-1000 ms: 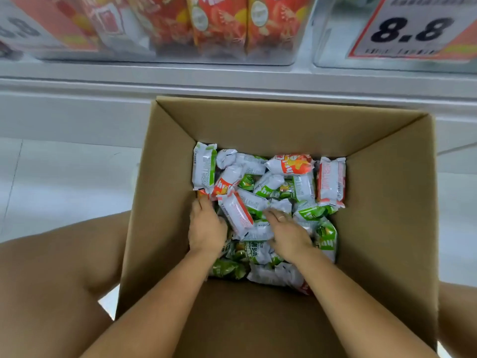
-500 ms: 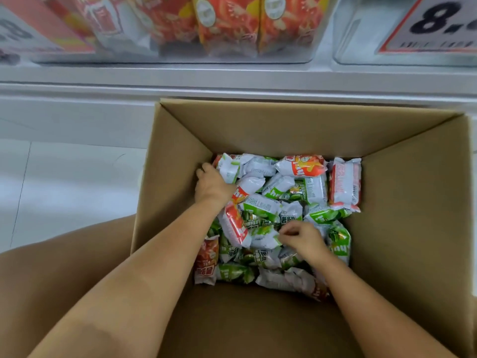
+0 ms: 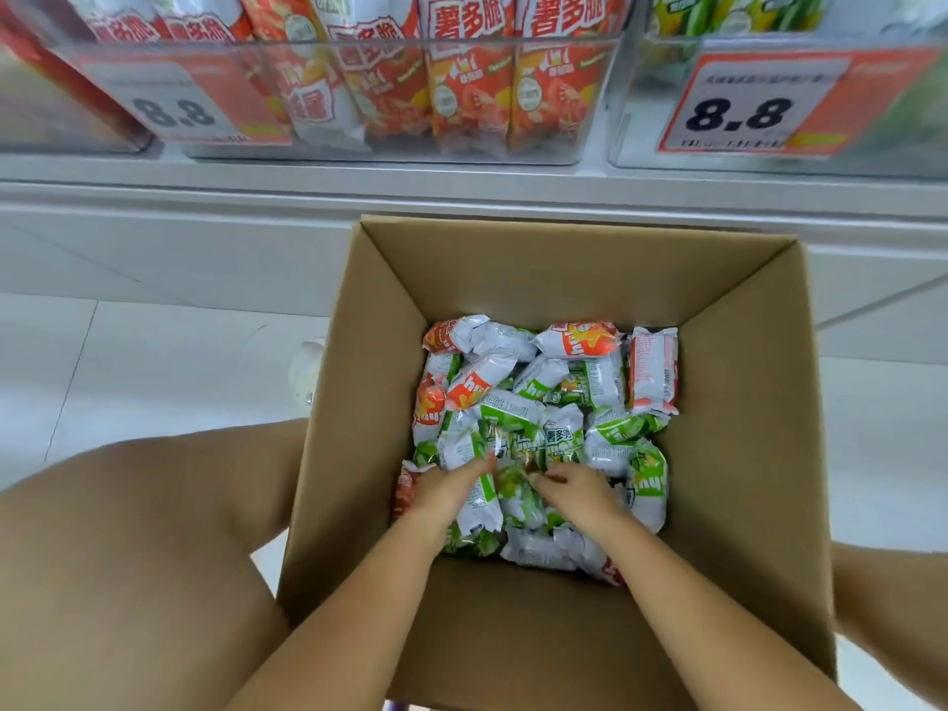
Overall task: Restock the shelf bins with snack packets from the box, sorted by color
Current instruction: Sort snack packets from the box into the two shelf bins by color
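- Snack packets (image 3: 544, 402) fill the bottom of an open cardboard box (image 3: 744, 454), a jumble of green-and-white and orange-and-white wrappers lying at all angles
- Shelf (image 3: 461, 192) runs across the top of the view, pale grey, with clear bins standing on it side by side
- Cardboard box sits on the pale tiled floor (image 3: 154, 361) just in front of the shelf base, between the person's bare knees, its flaps open and its inner walls plain brown
- Middle bin (image 3: 590, 146) holds tall orange packets standing upright in a row; a price tag (image 3: 179, 110) reading 8.8 hangs at its left front
- Right bin (image 3: 641, 156) shows green packets at its top edge and carries another 8.8 price tag (image 3: 744, 115) on its front
- Orange packets in the box lie mostly along the far row and the left side; green ones crowd the middle and near side
- Left hand (image 3: 446, 487) reaches into the near left of the heap, fingers lying on a green-and-white packet (image 3: 479, 505); motion blur hides whether it grips or only touches
- Right hand (image 3: 574, 487) rests just beside it on the green packets, fingers curled down into the heap; what they hold, if anything, I cannot tell
- Fingertips of the two hands are close together over the same patch of green wrappers
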`<state>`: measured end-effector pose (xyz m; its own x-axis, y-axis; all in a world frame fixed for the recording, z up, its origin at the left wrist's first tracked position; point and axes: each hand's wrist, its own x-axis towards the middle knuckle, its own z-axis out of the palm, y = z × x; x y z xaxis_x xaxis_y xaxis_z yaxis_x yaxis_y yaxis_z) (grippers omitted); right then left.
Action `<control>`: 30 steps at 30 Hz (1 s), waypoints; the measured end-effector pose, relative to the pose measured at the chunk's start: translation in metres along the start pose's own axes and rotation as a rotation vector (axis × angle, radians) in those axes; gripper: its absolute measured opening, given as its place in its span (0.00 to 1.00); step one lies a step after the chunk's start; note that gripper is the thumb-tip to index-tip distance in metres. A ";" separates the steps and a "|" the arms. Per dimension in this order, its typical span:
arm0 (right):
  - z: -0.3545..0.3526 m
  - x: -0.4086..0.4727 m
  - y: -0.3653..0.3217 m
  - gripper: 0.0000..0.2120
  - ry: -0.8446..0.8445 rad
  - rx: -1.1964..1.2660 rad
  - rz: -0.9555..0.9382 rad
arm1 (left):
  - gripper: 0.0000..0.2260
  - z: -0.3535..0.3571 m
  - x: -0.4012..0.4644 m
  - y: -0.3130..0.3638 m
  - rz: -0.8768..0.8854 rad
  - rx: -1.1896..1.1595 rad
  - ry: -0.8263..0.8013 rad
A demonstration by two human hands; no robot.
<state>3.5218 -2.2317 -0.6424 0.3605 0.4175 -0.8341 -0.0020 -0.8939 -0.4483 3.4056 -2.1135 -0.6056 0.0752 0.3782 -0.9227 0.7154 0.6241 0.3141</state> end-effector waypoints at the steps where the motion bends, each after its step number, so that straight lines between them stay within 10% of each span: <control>1: 0.005 0.000 -0.002 0.17 -0.018 0.025 0.033 | 0.24 -0.002 -0.003 -0.008 -0.010 -0.050 -0.012; 10: 0.051 0.004 -0.012 0.23 -0.136 0.370 0.287 | 0.03 -0.017 -0.012 -0.032 -0.031 -0.324 -0.081; 20: 0.015 0.002 -0.017 0.11 0.023 0.650 0.108 | 0.16 -0.017 -0.022 -0.011 0.004 -0.584 -0.152; 30: -0.050 -0.058 -0.044 0.39 0.279 0.928 -0.024 | 0.16 -0.005 -0.080 0.033 0.152 -0.730 -0.462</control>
<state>3.5475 -2.2251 -0.5581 0.5781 0.2730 -0.7689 -0.6840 -0.3515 -0.6391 3.4201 -2.1197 -0.5204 0.5204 0.2765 -0.8079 0.0631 0.9311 0.3593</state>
